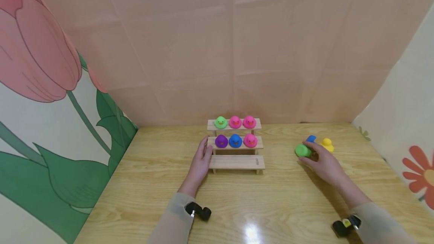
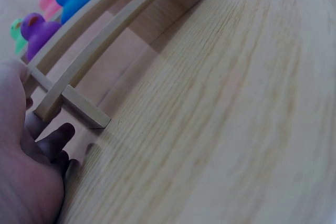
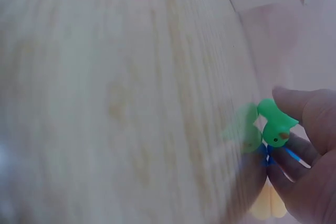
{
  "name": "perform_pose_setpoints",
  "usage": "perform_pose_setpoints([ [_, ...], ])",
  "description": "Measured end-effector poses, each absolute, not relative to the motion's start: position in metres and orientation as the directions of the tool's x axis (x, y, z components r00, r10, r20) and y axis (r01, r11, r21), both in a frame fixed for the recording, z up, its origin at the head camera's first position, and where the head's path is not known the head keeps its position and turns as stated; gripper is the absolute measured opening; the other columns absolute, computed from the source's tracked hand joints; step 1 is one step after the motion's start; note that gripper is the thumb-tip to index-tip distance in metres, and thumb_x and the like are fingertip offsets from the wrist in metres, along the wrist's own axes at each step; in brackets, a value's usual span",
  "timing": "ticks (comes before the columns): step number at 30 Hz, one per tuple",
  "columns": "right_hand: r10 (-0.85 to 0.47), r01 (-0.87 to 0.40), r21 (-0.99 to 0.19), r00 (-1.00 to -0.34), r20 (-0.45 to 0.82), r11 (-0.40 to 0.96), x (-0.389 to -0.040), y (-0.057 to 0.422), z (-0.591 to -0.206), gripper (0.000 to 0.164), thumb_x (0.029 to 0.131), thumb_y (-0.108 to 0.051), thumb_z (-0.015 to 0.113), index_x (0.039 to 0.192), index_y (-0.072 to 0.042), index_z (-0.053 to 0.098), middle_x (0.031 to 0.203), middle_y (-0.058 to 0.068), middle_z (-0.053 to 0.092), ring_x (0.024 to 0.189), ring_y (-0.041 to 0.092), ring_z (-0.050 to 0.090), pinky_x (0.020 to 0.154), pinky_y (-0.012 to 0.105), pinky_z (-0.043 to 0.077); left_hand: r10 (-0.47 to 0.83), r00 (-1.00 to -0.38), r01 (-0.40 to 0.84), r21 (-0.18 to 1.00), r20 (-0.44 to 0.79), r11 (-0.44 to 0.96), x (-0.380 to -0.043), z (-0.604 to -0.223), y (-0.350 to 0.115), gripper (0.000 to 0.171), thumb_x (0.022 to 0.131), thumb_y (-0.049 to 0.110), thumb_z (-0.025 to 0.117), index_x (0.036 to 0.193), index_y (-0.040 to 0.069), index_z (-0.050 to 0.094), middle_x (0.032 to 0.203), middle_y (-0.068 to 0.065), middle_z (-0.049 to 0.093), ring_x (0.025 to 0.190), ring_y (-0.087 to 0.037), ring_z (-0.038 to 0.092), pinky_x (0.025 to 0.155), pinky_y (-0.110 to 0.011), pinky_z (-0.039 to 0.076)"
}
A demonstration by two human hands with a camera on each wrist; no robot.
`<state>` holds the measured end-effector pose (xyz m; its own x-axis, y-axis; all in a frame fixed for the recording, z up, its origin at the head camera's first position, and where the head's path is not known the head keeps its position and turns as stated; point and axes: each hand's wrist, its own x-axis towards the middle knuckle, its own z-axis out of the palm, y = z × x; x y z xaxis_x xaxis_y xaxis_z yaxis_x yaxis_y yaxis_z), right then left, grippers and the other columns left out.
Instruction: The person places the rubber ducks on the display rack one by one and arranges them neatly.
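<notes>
A three-step wooden stand (image 1: 236, 162) stands mid-table, its lowest step bare. My left hand (image 1: 200, 163) grips its left end, thumb by the steps and fingers curling at the side in the left wrist view. On the top step sit a green duck (image 1: 220, 122) and two pink ducks (image 1: 235, 122); the middle step bears a purple duck (image 1: 221, 141), a blue duck (image 1: 235, 141) and a pink duck (image 1: 250, 140). To the right, my right hand (image 1: 322, 161) pinches another green duck (image 3: 275, 124), tipped over, between thumb and fingers.
Just behind the right hand are a second blue duck (image 1: 310, 138), partly hidden, and a yellow duck (image 1: 327, 145). A pinkish sheet (image 1: 190, 48) hangs along the table's back edge. Flower-painted panels (image 1: 400, 123) border the table (image 1: 152, 183) at both sides.
</notes>
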<state>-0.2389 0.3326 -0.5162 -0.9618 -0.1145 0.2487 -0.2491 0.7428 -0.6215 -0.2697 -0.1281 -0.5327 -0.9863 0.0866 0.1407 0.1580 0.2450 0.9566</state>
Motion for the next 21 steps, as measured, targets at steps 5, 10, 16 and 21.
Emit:
perform_pose_setpoints([
  [5, -0.106, -0.229, -0.638, -0.969, 0.225, 0.735, -0.2385, 0.3327, -0.5151, 0.062, 0.109, -0.023, 0.075, 0.157, 0.007, 0.051, 0.149, 0.036, 0.057, 0.132, 0.055, 0.058, 0.104, 0.071, 0.050, 0.085, -0.988, 0.147, 0.958, 0.130, 0.247, -0.2685, -0.5317, -0.1286, 0.066, 0.119, 0.053, 0.045, 0.176, 0.024, 0.030, 0.171, -0.019, 0.044, 0.156, -0.038, 0.044, 0.130, -0.055, 0.033],
  [10, -0.094, -0.236, -0.624, -0.963, 0.252, 0.745, -0.2391, 0.3339, -0.5162, 0.058, 0.109, -0.023, 0.075, 0.155, 0.005, 0.054, 0.146, 0.033, 0.062, 0.128, 0.052, 0.061, 0.101, 0.068, 0.050, 0.085, -0.989, 0.138, 0.959, 0.120, 0.247, -0.2678, -0.5299, -0.1280, 0.066, 0.118, 0.055, 0.045, 0.176, 0.027, 0.030, 0.173, -0.016, 0.042, 0.158, -0.036, 0.042, 0.130, -0.053, 0.033],
  [16, -0.085, -0.230, -0.622, -0.963, 0.254, 0.749, -0.2412, 0.3353, -0.5185, 0.056, 0.109, -0.024, 0.075, 0.154, 0.004, 0.056, 0.143, 0.031, 0.064, 0.126, 0.050, 0.063, 0.100, 0.066, 0.051, 0.085, -0.990, 0.134, 0.961, 0.116, 0.244, -0.2683, -0.5299, -0.1275, 0.067, 0.118, 0.055, 0.046, 0.176, 0.027, 0.029, 0.174, -0.016, 0.041, 0.158, -0.035, 0.041, 0.131, -0.052, 0.032],
  [21, -0.076, -0.205, -0.619, -0.971, 0.228, 0.758, -0.2430, 0.3357, -0.5189, 0.060, 0.110, -0.028, 0.074, 0.155, 0.005, 0.054, 0.144, 0.032, 0.064, 0.124, 0.050, 0.065, 0.099, 0.064, 0.054, 0.084, -0.990, 0.132, 0.959, 0.114, 0.249, -0.2687, -0.5301, -0.1275, 0.066, 0.118, 0.054, 0.046, 0.176, 0.028, 0.029, 0.172, -0.016, 0.043, 0.157, -0.035, 0.043, 0.130, -0.052, 0.033],
])
